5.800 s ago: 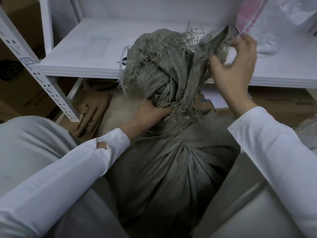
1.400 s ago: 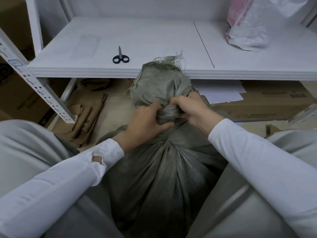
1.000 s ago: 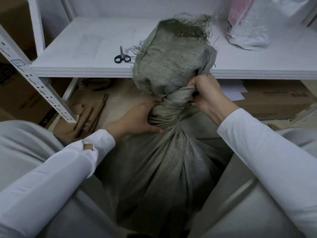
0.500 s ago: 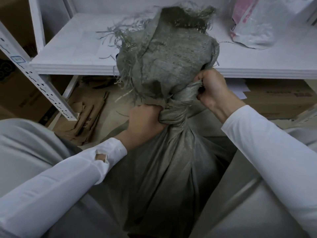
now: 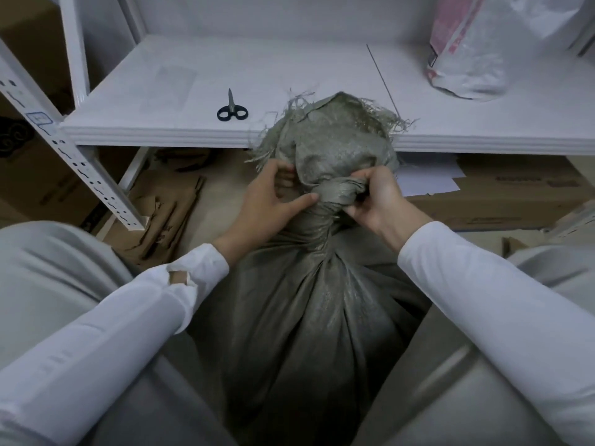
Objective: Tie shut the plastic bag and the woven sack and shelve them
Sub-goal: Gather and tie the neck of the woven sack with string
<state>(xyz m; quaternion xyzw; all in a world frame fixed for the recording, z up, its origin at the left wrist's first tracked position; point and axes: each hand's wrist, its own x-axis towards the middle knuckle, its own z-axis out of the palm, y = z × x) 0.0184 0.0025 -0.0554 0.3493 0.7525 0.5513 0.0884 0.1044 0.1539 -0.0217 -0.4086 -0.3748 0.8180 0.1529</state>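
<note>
**A:** Where's the grey-green woven sack [image 5: 309, 317]?

**B:** Upright on the floor between the knees, its frayed top in front of the white shelf [image 5: 257, 78]. The white-and-pink plastic bag [image 5: 476, 53] is on that shelf, at the right.

**A:** And the 2 hands?

**B:** The right hand [image 5: 376, 201] pinches the twisted knot [image 5: 338, 191] in its fingers. The left hand [image 5: 267, 204] curls round the loose top, with its thumb pressed at the neck.

**A:** Advice?

**B:** I'd brace the neck low and pull the tail sideways. That should cinch the slippery weave tight before lifting.
</note>
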